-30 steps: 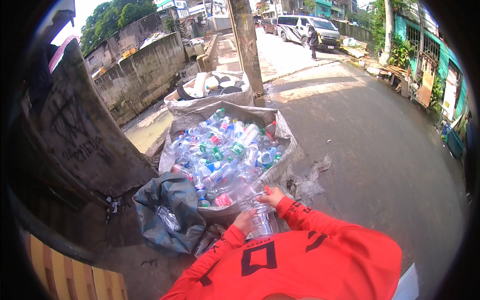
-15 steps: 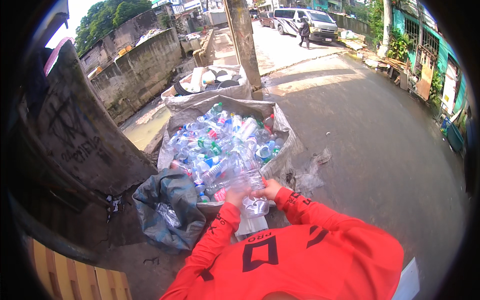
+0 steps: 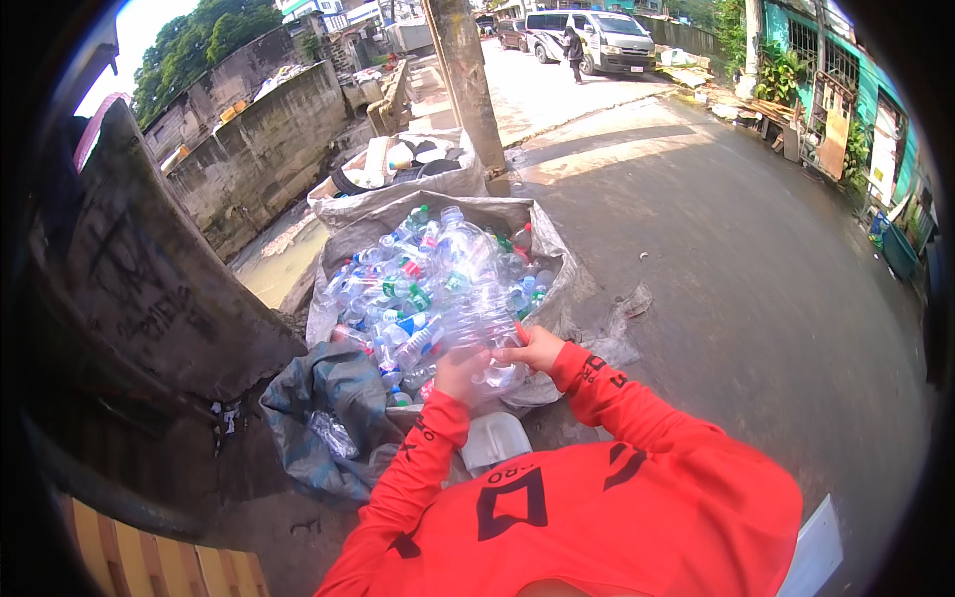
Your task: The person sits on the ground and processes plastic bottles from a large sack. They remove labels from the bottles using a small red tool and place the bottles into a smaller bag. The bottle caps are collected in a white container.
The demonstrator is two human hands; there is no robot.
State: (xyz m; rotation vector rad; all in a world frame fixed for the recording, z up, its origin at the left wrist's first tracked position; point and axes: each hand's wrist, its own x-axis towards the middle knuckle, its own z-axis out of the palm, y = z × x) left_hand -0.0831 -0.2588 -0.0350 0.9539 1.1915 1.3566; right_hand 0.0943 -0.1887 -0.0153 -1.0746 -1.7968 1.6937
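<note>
My left hand (image 3: 461, 376) is closed around the lower part of a large clear plastic bottle (image 3: 476, 308), blurred by motion, its neck pointing away from me. At the bottle's right side my right hand (image 3: 538, 350) is closed too, and a small orange-red thing (image 3: 522, 333) pokes out by its fingers; its kind I cannot make out. Beneath and beyond the bottle, an open whitish woven sack (image 3: 559, 244) is heaped with plastic bottles (image 3: 383, 289), some with green, red or blue caps and labels.
A dark blue-grey bag (image 3: 333, 398) with clear plastic inside lies at left. Below my hands stands a whitish plastic container (image 3: 494, 441). Behind the sack are a second sack (image 3: 398, 206) and a post (image 3: 466, 85). Farther off, a person (image 3: 574, 55) walks near a van (image 3: 597, 42).
The large bottle has swung up and away from me, its neck now over the far part of the heap. Both hands have risen slightly, and the whitish container shows more.
</note>
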